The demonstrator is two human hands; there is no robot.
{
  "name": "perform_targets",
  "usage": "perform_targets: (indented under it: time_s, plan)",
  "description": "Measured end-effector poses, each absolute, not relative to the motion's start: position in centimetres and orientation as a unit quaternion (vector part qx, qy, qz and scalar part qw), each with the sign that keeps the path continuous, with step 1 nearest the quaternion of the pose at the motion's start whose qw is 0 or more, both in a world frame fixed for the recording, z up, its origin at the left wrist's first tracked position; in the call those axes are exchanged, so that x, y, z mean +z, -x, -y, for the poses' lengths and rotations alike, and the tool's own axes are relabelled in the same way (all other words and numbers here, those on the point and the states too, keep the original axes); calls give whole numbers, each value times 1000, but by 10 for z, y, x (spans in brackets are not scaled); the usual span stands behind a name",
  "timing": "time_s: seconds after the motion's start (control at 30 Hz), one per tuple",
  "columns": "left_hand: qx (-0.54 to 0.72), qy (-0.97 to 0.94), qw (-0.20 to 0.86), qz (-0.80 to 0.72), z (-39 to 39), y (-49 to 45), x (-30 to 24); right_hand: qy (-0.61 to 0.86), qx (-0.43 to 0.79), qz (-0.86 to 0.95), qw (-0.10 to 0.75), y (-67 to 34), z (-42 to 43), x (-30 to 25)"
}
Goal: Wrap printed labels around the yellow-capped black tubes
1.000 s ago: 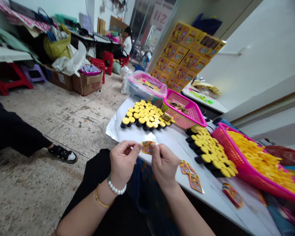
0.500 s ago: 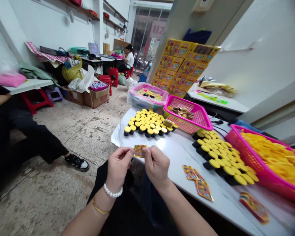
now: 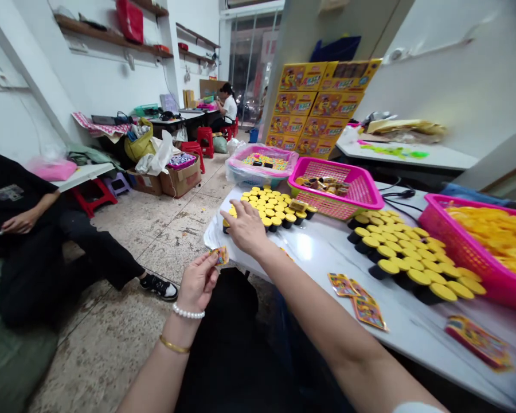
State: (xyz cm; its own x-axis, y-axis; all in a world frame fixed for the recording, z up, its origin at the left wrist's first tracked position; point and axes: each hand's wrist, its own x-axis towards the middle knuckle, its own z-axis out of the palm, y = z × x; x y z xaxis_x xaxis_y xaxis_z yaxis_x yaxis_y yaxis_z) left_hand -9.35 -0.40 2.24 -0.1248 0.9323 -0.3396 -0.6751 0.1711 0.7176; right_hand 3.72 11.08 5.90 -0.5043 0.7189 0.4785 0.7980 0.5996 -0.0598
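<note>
My left hand [image 3: 199, 281] pinches a small colourful sticker [image 3: 221, 255] just off the near edge of the white table [image 3: 327, 258]. My right hand [image 3: 246, 226] is stretched forward over the near-left corner of a cluster of black pots with yellow lids [image 3: 272, 207]; its fingers curl down onto the front pots, and I cannot see whether they grip one. A second group of yellow-lidded pots [image 3: 406, 258] lies further right. Loose sticker sheets [image 3: 356, 295] lie on the table beside my right forearm.
Pink baskets stand behind the pots: one with small items [image 3: 337, 189], one full of yellow lids [image 3: 490, 241]. Yellow cartons [image 3: 318, 106] are stacked at the back. A person in black [image 3: 30, 229] sits at the left; another person [image 3: 229, 106] sits far off.
My right hand let go of the sticker and reached forward to the near pot cluster. The left hand kept the sticker and dropped slightly. The camera tilted up and left.
</note>
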Motion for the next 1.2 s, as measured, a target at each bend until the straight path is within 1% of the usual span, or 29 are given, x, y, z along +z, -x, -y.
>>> perform_targets:
  time_s: [0.03, 0.07, 0.1, 0.17, 0.2, 0.23, 0.27, 0.33, 0.37, 0.4, 0.43, 0.5, 0.6, 0.67, 0.77, 0.8, 0.93, 1.0, 1.07, 1.2]
  plan:
    - [625, -135, 654, -404, 0, 97, 23, 436, -84, 874, 198, -36, -120, 61]
    - [624, -115, 664, -395, -3, 101, 25, 429, -78, 880, 186, -36, -126, 63]
    - [624, -93, 672, -387, -6, 104, 26, 422, -64, 882, 200, -37, -127, 63]
    - [624, -54, 684, -374, -9, 108, 29, 410, 4, 864, 291, -44, -117, 62]
    - [623, -42, 689, -368, -10, 108, 31, 406, 71, 842, 349, -49, -107, 61]
    - [620, -36, 695, -361, -11, 107, 33, 400, 162, 808, 401, -54, -96, 60]
    - [616, -34, 702, -355, -11, 104, 35, 388, 271, 766, 434, -60, -85, 58]
    - [603, -38, 719, -343, -12, 96, 38, 355, 465, 674, 451, -70, -63, 53]
    - [597, -40, 726, -338, -12, 91, 39, 347, 527, 631, 452, -74, -55, 50]
    - [591, -41, 733, -335, -13, 86, 40, 349, 559, 596, 459, -77, -49, 46]
    - [586, -42, 738, -331, -14, 81, 40, 362, 567, 568, 474, -79, -45, 43]
    - [575, -45, 748, -327, -16, 72, 39, 396, 546, 537, 507, -83, -41, 37]
    - [565, -51, 754, -331, -20, 64, 35, 416, 503, 559, 512, -90, -37, 33]
    - [564, -61, 751, -339, -22, 59, 32, 440, 450, 592, 503, -96, -32, 34]
    - [560, -109, 739, -358, -24, 50, 30, 494, 334, 629, 499, -103, -25, 36]
    - [561, -132, 731, -366, -24, 47, 29, 496, 316, 635, 501, -104, -24, 35]
    - [570, -199, 694, -393, -22, 39, 25, 456, 368, 614, 529, -108, -24, 27]
    - [566, -214, 687, -402, -21, 41, 23, 460, 364, 604, 540, -109, -25, 22]
    - [562, -224, 682, -411, -19, 45, 21, 456, 364, 607, 540, -108, -26, 18]
    - [563, -233, 676, -415, -15, 52, 20, 431, 431, 586, 534, -101, -26, 15]
